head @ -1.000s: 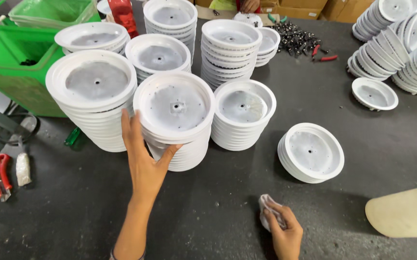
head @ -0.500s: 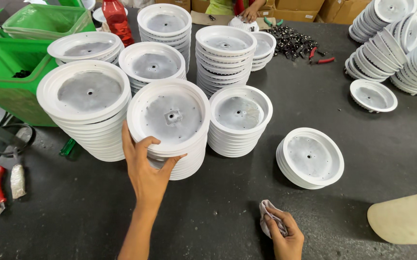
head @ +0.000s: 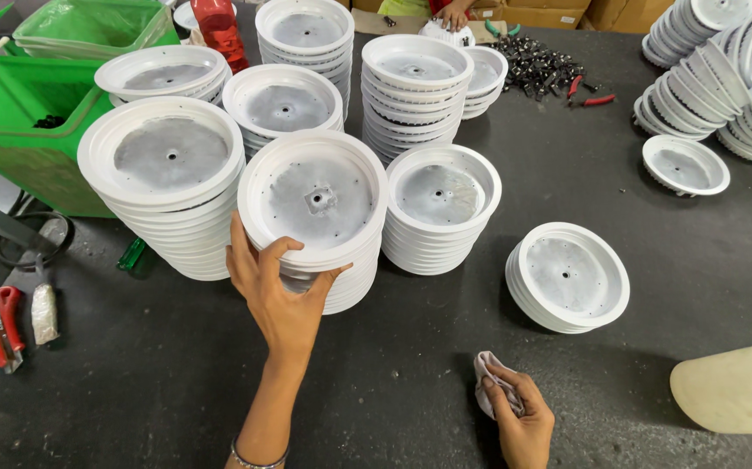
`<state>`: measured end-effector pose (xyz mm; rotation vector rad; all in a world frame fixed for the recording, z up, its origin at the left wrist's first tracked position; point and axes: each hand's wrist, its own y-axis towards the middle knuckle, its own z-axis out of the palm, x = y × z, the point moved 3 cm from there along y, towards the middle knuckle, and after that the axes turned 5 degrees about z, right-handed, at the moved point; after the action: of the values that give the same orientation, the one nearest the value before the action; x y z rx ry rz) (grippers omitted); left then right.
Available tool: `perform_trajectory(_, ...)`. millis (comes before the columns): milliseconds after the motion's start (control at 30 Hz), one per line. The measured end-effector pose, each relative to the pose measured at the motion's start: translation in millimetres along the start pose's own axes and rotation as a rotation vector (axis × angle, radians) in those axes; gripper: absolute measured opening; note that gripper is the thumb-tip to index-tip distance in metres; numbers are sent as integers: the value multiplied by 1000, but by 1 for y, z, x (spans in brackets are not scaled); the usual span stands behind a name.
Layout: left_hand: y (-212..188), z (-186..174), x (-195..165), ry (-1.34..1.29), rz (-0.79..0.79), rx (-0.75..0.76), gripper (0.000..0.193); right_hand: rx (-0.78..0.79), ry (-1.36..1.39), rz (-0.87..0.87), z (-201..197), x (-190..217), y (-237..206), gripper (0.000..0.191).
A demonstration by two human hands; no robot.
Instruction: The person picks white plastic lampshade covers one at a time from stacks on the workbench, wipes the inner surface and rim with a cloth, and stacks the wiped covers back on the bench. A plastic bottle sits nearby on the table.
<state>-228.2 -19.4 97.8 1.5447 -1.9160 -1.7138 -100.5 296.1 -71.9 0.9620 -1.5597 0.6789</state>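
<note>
top disc now tilted, l hand

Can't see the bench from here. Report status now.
Left hand gripping top white disc of the middle stack. Right hand holding a cloth. More stacks crowd close around.

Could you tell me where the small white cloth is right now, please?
The cloth is bunched in the right hand, low in the head view, just below the short stack of white discs.

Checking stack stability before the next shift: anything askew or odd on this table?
Yes: the top disc on the stack under the left hand sits tilted and shifted left. The right hand holds a crumpled cloth. Other stacks look square.
</note>
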Motion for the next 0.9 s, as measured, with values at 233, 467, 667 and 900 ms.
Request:
perform_trajectory(233, -1, 0, 2, 34, -4, 66, 62, 2, -54, 54, 0, 13, -4, 23)
perform_trajectory(467, -17, -10, 2, -56, -8, 83, 90, 4, -26, 66, -1, 24, -6, 24)
perform_trajectory(667, -62, -6, 20, -222, -270, 77, 111, 5, -43, 91, -4, 20, -6, 25)
perform_trajectory(900, -124, 22, 3, -314, -501, 197, 54, 5, -37, 13, -6, 24, -6, 24)
